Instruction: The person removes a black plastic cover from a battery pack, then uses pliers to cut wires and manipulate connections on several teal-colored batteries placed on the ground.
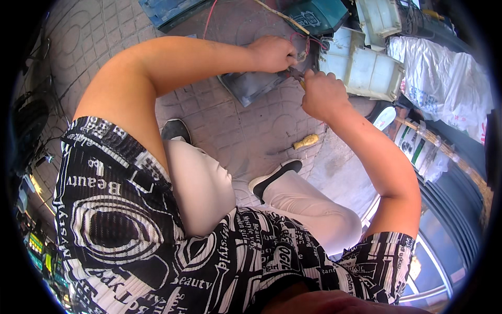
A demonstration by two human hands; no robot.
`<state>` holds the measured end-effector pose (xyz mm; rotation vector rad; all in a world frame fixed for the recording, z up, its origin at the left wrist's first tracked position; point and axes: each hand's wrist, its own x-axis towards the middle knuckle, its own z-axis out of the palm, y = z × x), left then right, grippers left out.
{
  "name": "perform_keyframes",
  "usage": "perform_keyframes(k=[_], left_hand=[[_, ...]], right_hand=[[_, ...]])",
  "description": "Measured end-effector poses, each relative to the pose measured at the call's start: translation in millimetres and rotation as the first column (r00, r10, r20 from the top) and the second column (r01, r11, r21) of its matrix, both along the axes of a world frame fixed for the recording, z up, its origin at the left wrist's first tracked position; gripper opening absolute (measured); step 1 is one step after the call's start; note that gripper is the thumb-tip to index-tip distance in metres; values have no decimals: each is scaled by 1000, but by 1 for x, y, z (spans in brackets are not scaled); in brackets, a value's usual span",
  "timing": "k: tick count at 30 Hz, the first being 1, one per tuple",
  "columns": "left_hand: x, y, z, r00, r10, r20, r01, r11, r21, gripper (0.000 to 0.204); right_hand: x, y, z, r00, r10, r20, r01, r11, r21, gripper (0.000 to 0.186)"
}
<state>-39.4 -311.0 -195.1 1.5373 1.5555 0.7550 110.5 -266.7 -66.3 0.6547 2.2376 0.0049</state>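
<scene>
My left hand is closed in a pinch on some thin wires. Close beside it, my right hand is wrapped round pliers, whose jaws point toward the left fingertips. Whether the jaws touch the wires I cannot tell. Below both hands a flat dark grey panel lies on the paving, partly covered by my left forearm. A screwdriver with a yellow handle rests on the ground nearer to me, by my right shoe.
Pale plastic casings stand to the right of my hands. Beyond lie a dark green box and a blue case. A white plastic bag and a white bucket are at the right. A red wire runs behind my left forearm.
</scene>
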Motion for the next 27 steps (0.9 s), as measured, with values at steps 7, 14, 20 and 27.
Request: perform_keyframes(k=[7, 14, 20, 27], left_hand=[[6, -1, -2, 999, 44, -12, -44, 999, 21, 20], [10, 1, 6, 998, -4, -57, 5, 1000, 17, 23], [11, -3, 2, 996, 41, -83, -30, 992, 126, 22], [10, -1, -2, 998, 14, -55, -4, 985, 174, 22]], right_hand=[[-8, -6, 2, 976, -215, 24, 216, 975, -48, 31], [-7, -7, 0, 899, -430, 84, 437, 892, -110, 39], [15, 0, -20, 802, -597, -11, 560, 757, -336, 37], [37, 5, -37, 499, -854, 146, 744, 336, -577, 31]])
